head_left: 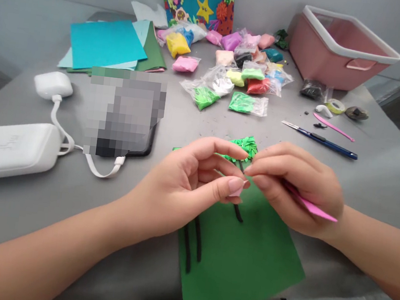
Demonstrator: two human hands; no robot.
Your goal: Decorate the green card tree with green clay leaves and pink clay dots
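Note:
A small piece of pale pink clay (237,192) is pinched between the thumb and fingers of my left hand (196,178). My right hand (293,187) grips a pink clay-modelling tool (314,209), whose handle sticks out below the palm. The right fingertips meet the left ones over the clay, and the tool's working tip is hidden there. Beneath both hands lies a green sheet (245,261), with bright green clay pieces (245,146) heaped along its far edge. Thin black clay strips (197,239) run down the sheet, partly covered by my left hand.
Bagged coloured clay (242,103) spreads across the back, near a pink bin (325,63). A craft knife (325,141) and another pink tool (334,127) lie at right. Leftward are a power bank (12,150), cable, a partly blurred phone (142,146) and coloured sheets (105,45).

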